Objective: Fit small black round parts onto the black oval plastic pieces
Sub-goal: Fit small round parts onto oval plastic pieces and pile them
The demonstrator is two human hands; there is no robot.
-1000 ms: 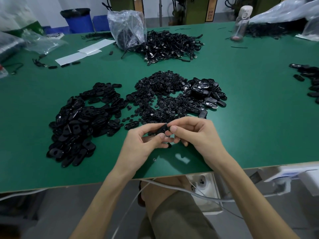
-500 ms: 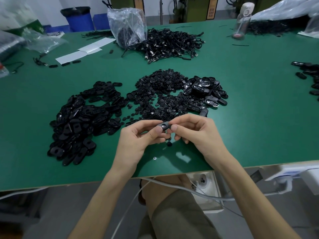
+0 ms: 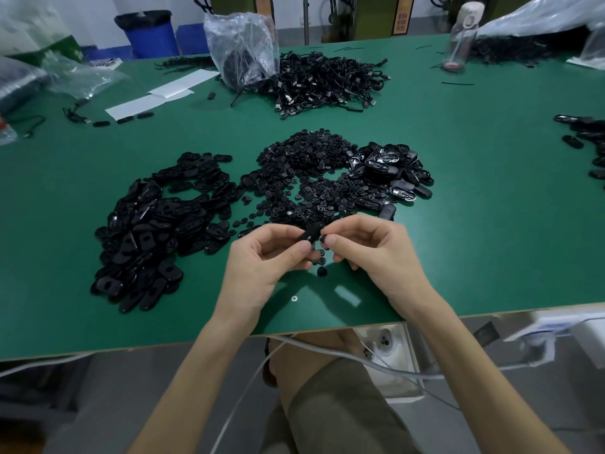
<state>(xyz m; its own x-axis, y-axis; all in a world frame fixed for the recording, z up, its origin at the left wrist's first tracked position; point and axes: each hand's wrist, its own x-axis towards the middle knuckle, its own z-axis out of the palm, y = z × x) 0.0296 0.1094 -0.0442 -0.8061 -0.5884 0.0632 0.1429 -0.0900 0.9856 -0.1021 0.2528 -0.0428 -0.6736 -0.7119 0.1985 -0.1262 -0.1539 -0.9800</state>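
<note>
1. Green table (image 3: 491,208): all stock lies on it, beyond the hands.
2. Matte oval pile (image 3: 157,224): biggest heap, fwd-left of the hands. Glossy oval pile (image 3: 393,165): smaller, fwd-right.
3. Round-parts pile (image 3: 304,178): centre, btw the two oval heaps. Its near fringe is just beyond the fingertips. I judge that's where the next reach goes: straight ahead, about equal for either hand.
4. Cable heap (image 3: 327,80): far back, not this job imo.
5. Containers:
   - Clear plastic bag (image 3: 242,44) sits against the cable heap's left side. Contents are dark, prob more cables, can't confirm.
   - Blue bin (image 3: 147,32) is behind the table w/ a black liner; inside not visible.
   - Bottle (image 3: 461,34) is back right; I can't tell the fill.
6. Left hand (image 3: 258,263): thumb + index pinch the held oval piece (image 3: 312,232).
7. Right hand (image 3: 376,253): brought together w/ the left, thumb + index tips closed on the same piece's right end. I can't tell if a round part is under those tips, too small.
8. The held oval piece is off the table, over the near strip, btw both hands. Long axis is tilted: low end at the left thumb, high end toward the right index. I read this as mid-fit.
9. Loose round part (image 3: 322,271): on the table right below the fingertips, btw the hands. Closest spare if one's needed.
10. Screw (image 3: 294,298): in the tabletop near the left wrist, irrelevant.
</note>
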